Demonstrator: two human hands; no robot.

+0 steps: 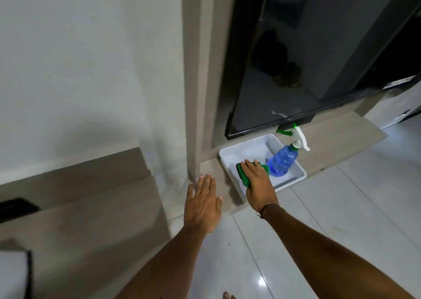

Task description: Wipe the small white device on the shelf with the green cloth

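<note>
The green cloth [242,173] lies in the near corner of a white plastic tub [241,147] that rests on a low ledge. My right hand [258,182] lies flat on the cloth and covers most of it; whether the fingers grip it I cannot tell. My left hand [202,205] hovers open, fingers spread, over the ledge just left of the tub, holding nothing. I do not see the small white device.
A blue spray bottle [283,162] with a white and green trigger stands in the tub beside the cloth. A large dark TV screen [307,59] hangs right above. A beige pillar [193,93] rises on the left, stepped ledges [91,196] lower left, glossy tiled floor [341,207] below.
</note>
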